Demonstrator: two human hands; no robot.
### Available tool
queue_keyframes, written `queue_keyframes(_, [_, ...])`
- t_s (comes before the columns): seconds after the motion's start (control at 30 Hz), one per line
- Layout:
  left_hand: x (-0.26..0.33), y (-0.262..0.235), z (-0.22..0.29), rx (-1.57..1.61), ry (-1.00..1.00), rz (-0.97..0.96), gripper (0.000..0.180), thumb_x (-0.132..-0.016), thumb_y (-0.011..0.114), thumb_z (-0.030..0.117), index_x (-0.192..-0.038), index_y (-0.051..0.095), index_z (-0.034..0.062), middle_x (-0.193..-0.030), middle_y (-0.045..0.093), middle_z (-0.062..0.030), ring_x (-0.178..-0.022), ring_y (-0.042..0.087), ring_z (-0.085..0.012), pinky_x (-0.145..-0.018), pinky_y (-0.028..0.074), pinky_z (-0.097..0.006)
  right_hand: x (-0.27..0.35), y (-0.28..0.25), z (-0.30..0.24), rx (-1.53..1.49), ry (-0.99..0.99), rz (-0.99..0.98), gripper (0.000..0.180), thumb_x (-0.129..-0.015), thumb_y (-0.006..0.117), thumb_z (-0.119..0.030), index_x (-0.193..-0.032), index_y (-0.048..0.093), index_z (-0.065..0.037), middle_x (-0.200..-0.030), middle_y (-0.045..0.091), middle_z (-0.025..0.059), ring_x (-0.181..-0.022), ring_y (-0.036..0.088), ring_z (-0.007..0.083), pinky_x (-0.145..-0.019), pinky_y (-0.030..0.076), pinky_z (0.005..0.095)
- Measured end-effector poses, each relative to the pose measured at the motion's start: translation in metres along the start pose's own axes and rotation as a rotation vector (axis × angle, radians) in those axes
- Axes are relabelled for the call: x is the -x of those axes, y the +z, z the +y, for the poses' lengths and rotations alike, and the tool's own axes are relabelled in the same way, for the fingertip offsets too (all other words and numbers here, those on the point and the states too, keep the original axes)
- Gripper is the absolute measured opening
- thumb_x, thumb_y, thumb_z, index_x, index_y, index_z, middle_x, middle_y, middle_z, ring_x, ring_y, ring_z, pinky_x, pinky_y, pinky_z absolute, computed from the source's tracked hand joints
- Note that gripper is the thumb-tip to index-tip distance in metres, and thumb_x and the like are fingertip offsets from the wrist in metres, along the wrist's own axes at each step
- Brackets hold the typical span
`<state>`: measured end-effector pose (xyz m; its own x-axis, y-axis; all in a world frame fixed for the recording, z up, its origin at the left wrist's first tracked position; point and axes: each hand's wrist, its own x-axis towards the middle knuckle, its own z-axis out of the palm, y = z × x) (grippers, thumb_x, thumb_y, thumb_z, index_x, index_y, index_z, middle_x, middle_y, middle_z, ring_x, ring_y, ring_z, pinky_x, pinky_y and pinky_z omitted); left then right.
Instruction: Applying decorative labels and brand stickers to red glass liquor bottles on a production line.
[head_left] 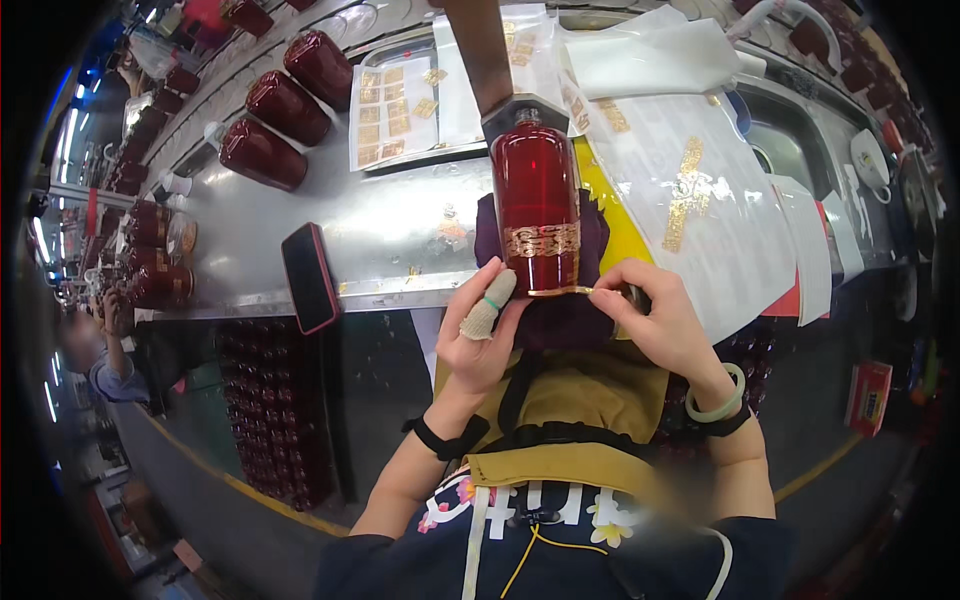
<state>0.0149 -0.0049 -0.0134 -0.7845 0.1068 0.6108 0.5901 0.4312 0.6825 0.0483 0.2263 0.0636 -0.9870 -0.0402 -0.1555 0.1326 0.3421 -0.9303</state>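
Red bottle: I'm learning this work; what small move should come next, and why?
Perhaps press the gold strip against the red bottle with the left hand: the strip runs along the base, the right hand pinches one end, and the left is near the other.

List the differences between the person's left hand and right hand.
The left hand wears a pale finger cover; the right hand has none.
The right hand pinches one end of a thin gold strip; the left hand is beside the red bottle's lower left.
The right wrist wears a green bangle; the left wrist does not.
Both wrists have black bands.
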Motion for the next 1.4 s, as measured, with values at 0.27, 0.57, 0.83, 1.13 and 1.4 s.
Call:
queue_keyframes(0.27, [-0.012, 0.001, 0.001, -0.017, 0.247, 0.03, 0.033, -0.073, 0.087, -0.012, -0.104, 0.08, -0.0017, -0.118, 0.076, -0.0143, -0.101, 0.074, -0.0308, -0.083, 0.063, -0.035, -0.001, 0.007, 0.0, 0.032, -0.038, 0.048, 0.017, -0.095, 0.075, -0.014, -0.095, 0.07, 0.003, -0.084, 0.069, 0.0103, -0.076, 0.062, 0.0205, -0.07, 0.047, 0.0333])
queue_keyframes(0.57, [-0.003, 0.005, -0.009, -0.053, 0.225, 0.022, 0.028, -0.076, 0.083, -0.012, -0.102, 0.076, -0.0053, -0.115, 0.077, -0.0162, -0.103, 0.074, -0.0356, -0.084, 0.063, -0.041, -0.003, 0.01, -0.003, 0.035, -0.048, 0.071, 0.016, -0.094, 0.077, -0.012, -0.094, 0.07, 0.003, -0.082, 0.067, 0.0091, -0.071, 0.058, 0.0185, -0.067, 0.045, 0.0323])
queue_keyframes(0.83, [-0.002, 0.002, -0.002, -0.12, 0.257, -0.027, 0.036, -0.075, 0.077, -0.017, -0.108, 0.075, -0.0044, -0.124, 0.074, -0.0161, -0.112, 0.071, -0.0358, -0.091, 0.062, -0.041, -0.005, 0.01, 0.005, 0.052, -0.065, 0.085, 0.016, -0.095, 0.076, -0.012, -0.093, 0.07, 0.003, -0.079, 0.064, 0.0093, -0.068, 0.055, 0.0183, -0.064, 0.043, 0.0331])
queue_keyframes(1.13, [-0.012, 0.003, 0.009, -0.222, 0.321, -0.1, 0.029, -0.077, 0.079, -0.013, -0.101, 0.08, 0.0013, -0.125, 0.073, -0.0159, -0.116, 0.069, -0.0353, -0.094, 0.061, -0.04, -0.011, 0.014, 0.013, 0.059, -0.105, 0.096, 0.016, -0.094, 0.076, -0.012, -0.094, 0.069, 0.002, -0.08, 0.065, 0.0095, -0.068, 0.056, 0.0194, -0.065, 0.044, 0.0332])
queue_keyframes(1.4, [-0.006, 0.006, -0.004, -0.053, 0.194, 0.036, 0.036, -0.075, 0.087, -0.01, -0.109, 0.076, -0.008, -0.115, 0.077, -0.0183, -0.108, 0.075, -0.0351, -0.089, 0.063, -0.039, -0.009, 0.016, 0.005, 0.037, -0.143, 0.089, 0.014, -0.094, 0.076, -0.01, -0.094, 0.07, 0.002, -0.081, 0.066, 0.0088, -0.068, 0.056, 0.0176, -0.064, 0.044, 0.0321])
